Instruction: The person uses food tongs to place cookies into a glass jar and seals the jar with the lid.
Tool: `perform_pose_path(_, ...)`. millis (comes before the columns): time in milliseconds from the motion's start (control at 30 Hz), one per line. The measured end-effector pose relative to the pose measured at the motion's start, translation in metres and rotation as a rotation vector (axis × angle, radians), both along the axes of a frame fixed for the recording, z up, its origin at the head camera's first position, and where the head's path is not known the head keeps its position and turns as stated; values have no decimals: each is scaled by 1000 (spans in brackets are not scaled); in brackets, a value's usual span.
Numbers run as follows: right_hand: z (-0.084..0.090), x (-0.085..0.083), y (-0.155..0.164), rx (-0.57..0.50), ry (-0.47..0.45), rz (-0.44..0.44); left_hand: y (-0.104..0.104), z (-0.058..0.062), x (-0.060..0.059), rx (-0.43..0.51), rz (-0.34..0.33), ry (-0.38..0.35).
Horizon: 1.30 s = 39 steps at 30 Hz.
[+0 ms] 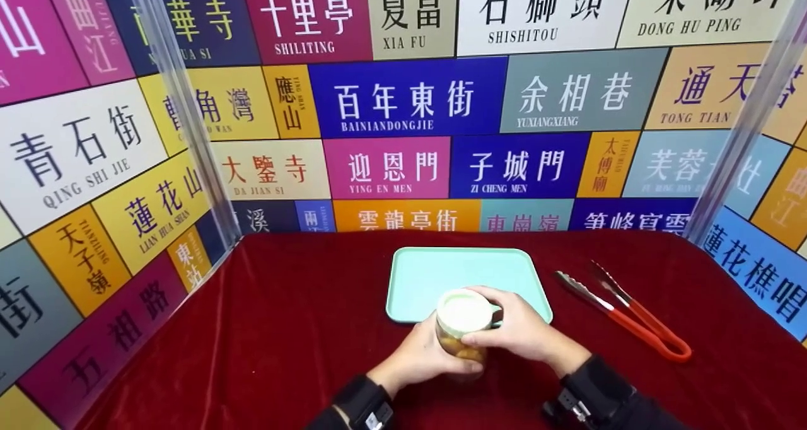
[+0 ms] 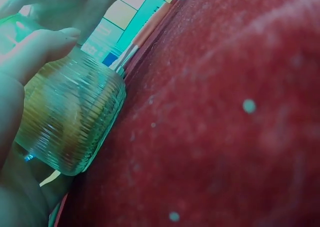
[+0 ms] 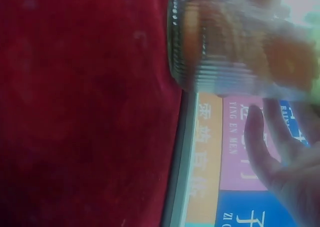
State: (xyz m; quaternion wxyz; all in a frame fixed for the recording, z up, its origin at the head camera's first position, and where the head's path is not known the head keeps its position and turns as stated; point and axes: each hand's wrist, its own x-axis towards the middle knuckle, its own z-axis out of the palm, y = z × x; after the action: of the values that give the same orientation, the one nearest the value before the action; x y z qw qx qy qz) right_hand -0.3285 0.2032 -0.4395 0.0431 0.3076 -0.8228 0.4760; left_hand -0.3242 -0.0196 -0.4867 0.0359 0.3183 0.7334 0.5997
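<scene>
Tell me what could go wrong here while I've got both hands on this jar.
The left hand grips the ribbed glass jar while the right hand holds its lid. If the lid releases suddenly, the yellowish contents could spill onto the red cloth rather than the tray. The jar looks lifted, so a slip might drop it.

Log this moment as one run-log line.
left hand: grips jar body | right hand: on lid | tray: behind jar | tongs: right, untouched
</scene>
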Motion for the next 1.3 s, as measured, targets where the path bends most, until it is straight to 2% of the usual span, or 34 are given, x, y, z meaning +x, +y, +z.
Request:
perform_pose_path(167, 4, 4, -3, 26, 41, -44, 1, 1, 2, -8, 36, -2)
perform_pose_path(633, 19, 18, -10, 120, 60, -196, 5, 1, 4, -4, 92, 0)
perform_pose_path(1000, 23, 19, -9, 164, 57, -162, 5, 1, 4, -5, 84, -8)
perform_pose_path(1200, 25, 19, -8, 180, 49, -95, 3, 1, 2, -19, 81, 1)
perform_pose_path(1300, 27, 17, -2, 192, 37, -36, 1, 2, 1, -4, 54, -10)
